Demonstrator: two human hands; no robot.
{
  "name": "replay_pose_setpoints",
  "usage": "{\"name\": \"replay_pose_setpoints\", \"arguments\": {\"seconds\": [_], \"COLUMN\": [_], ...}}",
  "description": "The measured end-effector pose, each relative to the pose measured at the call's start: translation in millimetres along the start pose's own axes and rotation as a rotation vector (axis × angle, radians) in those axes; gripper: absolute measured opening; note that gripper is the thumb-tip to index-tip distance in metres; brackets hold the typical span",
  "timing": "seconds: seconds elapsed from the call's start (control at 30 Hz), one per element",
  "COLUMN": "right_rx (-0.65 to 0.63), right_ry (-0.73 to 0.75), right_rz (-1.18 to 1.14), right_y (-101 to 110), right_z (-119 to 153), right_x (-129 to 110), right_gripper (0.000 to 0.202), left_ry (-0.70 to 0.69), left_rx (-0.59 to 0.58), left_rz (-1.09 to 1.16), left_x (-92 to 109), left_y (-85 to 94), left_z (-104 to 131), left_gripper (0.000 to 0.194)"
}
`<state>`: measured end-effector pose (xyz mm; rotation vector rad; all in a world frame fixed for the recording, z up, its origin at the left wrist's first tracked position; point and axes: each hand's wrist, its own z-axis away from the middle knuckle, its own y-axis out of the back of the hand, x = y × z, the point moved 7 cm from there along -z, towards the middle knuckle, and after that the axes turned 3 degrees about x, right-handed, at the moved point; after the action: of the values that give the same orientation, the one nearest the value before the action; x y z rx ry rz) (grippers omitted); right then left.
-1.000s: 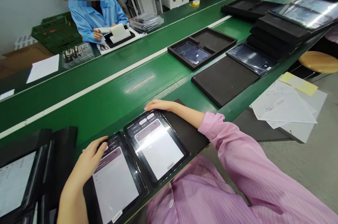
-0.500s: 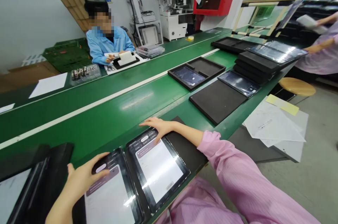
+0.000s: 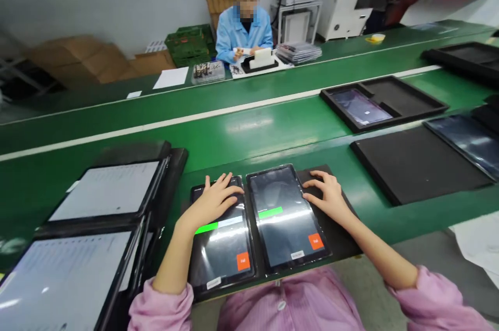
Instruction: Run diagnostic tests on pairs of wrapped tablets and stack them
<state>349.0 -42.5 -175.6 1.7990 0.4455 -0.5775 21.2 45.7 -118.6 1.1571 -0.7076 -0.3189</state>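
Observation:
Two tablets lie side by side near the table's front edge on dark foam. The left tablet (image 3: 224,248) has a dark screen with a green bar, a pale strip and an orange-red square. On the right tablet (image 3: 288,227) a shorter green bar and a like square show. My left hand (image 3: 214,201) is spread over the upper part of the left tablet, holding nothing. My right hand (image 3: 325,196) is open at the right tablet's upper right edge, over the black foam pad (image 3: 343,232); whether its fingertips touch the tablet I cannot tell.
Stacks of tablets with pale screens (image 3: 105,190) stand at my left. A black foam tray (image 3: 413,100) holding a tablet and a black foam slab (image 3: 421,164) lie to the right. Across the green table (image 3: 249,144) sits a co-worker in blue (image 3: 244,35).
Both tablet screens have gone from white pages to dark ones with green bars. My right hand has moved off the right tablet's top to its side. The view has turned left.

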Motion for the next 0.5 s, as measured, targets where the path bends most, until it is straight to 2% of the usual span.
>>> {"name": "replay_pose_setpoints", "arguments": {"seconds": [0.1, 0.3, 0.33, 0.43, 0.5], "right_rx": [0.048, 0.015, -0.002, -0.036, -0.045], "right_ry": [0.006, -0.001, -0.004, -0.019, -0.021], "right_rz": [0.029, 0.054, 0.063, 0.071, 0.07], "right_y": [-6.2, -2.9, -1.9, 0.6, 2.0], "right_z": [7.1, 4.6, 5.3, 7.2, 7.6], "right_x": [5.7, 8.7, 8.3, 7.0, 5.4], "right_gripper": [0.019, 0.031, 0.033, 0.038, 0.04], "left_ry": [0.015, 0.014, -0.01, -0.079, -0.095], "left_rx": [-0.032, -0.094, -0.114, -0.155, -0.15], "left_rz": [-0.009, 0.022, 0.038, 0.05, 0.045], "left_x": [8.3, 9.8, 8.4, 1.8, -3.0], "left_y": [-5.8, -13.7, -14.6, -15.6, -14.4], "left_z": [2.2, 6.4, 7.8, 11.7, 12.6], "left_gripper": [0.034, 0.037, 0.046, 0.088, 0.102]}}
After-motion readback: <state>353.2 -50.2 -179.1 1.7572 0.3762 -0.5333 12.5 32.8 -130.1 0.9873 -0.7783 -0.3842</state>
